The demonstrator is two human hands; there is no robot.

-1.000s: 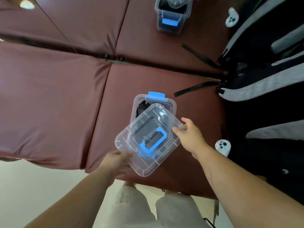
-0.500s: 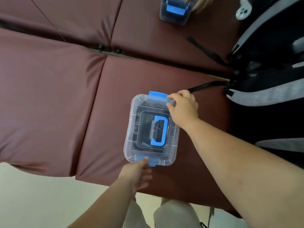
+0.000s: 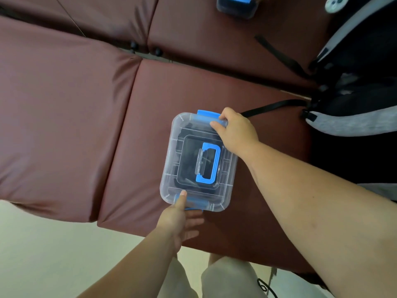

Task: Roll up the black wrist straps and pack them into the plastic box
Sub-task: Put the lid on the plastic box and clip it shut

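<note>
The clear plastic box [image 3: 178, 168] sits on the maroon padded table [image 3: 64, 104] with its lid on. A blue handle [image 3: 217, 162] lies flat on the lid. Dark black straps [image 3: 189, 147] show through the lid inside the box. My left hand [image 3: 178, 220] is at the near end: its thumb lies on top of the near blue latch [image 3: 197, 203] and its fingers are beneath it. My right hand [image 3: 236, 130] grips the far blue latch [image 3: 206, 114] with curled fingers.
A grey and black backpack [image 3: 354, 93] fills the right side, and one of its black straps [image 3: 272, 107] trails toward my right hand. A second box [image 3: 234, 5] and a white controller [image 3: 334, 3] lie at the far edge. The table edge runs just behind my left hand.
One second ago the lid was tilted in both hands above the box. It now sits on the box, and my hands have moved to the two end latches.
</note>
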